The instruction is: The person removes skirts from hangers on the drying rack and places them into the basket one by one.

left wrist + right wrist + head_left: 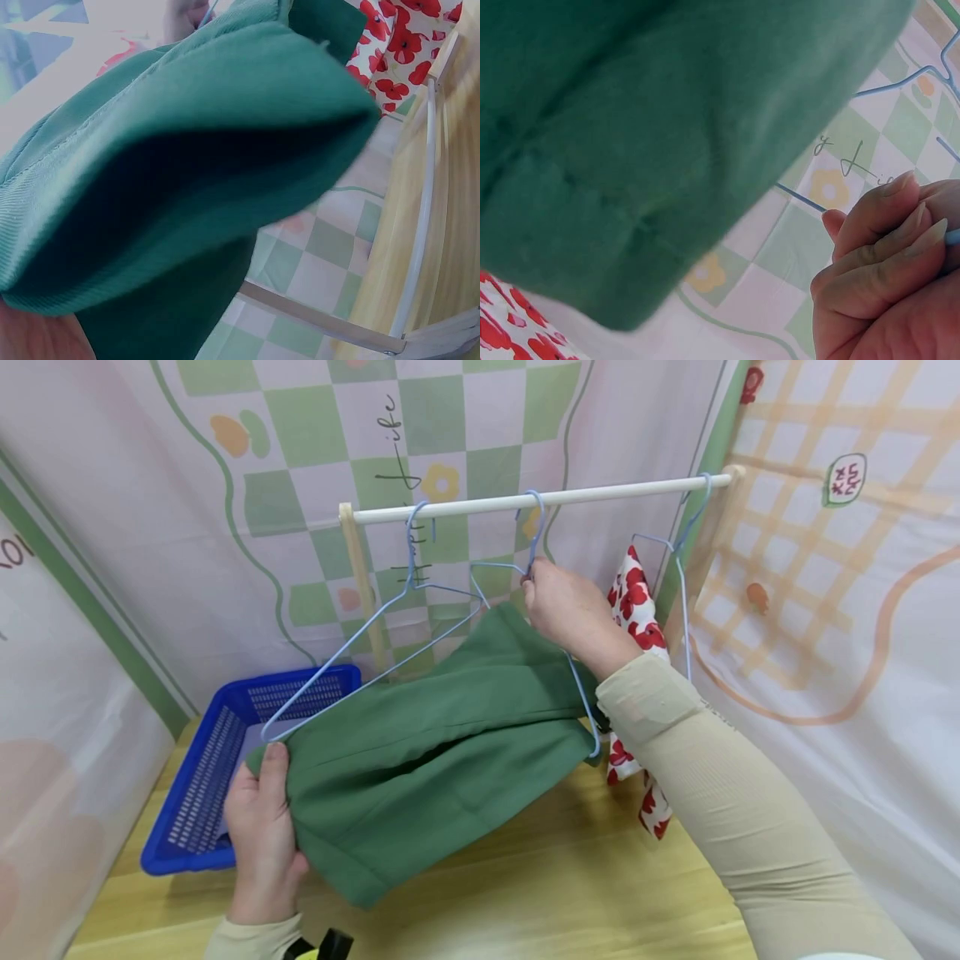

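A green garment [450, 718] spreads across the middle of the head view; its exact kind is unclear. My left hand [258, 827] grips its left end, thumb on top and fingers behind the cloth. With curled fingers, my right hand [566, 606] holds the neck of a blue wire hanger [536, 522], whose hook is at the white rail. That hanger's right arm lies in front of the garment; much of the rest is hidden by cloth. In the left wrist view, a gaping opening shows in the garment [225, 82]. The right wrist view shows the right hand [885, 277] beside hanging cloth.
The white rail [465, 508] stands on wooden posts. A bare blue hanger [411, 552] hangs at left; a red-flowered white cloth [637, 602] hangs from another blue hanger [684, 577] at right. A blue basket [195, 793] sits on the wooden table [600, 877].
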Motion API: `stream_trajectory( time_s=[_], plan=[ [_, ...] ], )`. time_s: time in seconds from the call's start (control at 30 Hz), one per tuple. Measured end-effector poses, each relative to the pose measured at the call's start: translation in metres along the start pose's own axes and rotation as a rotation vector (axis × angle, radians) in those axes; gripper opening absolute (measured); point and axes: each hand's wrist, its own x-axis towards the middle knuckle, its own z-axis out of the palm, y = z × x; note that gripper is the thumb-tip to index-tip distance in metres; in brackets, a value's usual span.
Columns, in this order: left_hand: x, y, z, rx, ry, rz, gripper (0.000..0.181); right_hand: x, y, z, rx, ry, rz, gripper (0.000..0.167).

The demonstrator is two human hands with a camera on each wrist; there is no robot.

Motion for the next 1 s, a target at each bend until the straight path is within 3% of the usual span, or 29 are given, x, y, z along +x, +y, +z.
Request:
stream_trajectory(
  time_s=[0.63, 0.87, 1.0],
  plan=[
    [0.009, 0.011, -0.005, 0.025, 0.053, 0.057, 0.026, 0.000, 0.003, 0.001, -0.010, 0.020, -0.020, 0.032],
    [0.015, 0.024, -0.004, 0.132, 0.050, 0.104, 0.032, 0.001, 0.006, 0.001, -0.011, 0.025, -0.020, 0.035],
    [0.018, 0.031, -0.002, 0.142, 0.049, 0.120, 0.033, 0.002, 0.007, 0.000, -0.010, 0.017, -0.020, 0.036]
  ],
)
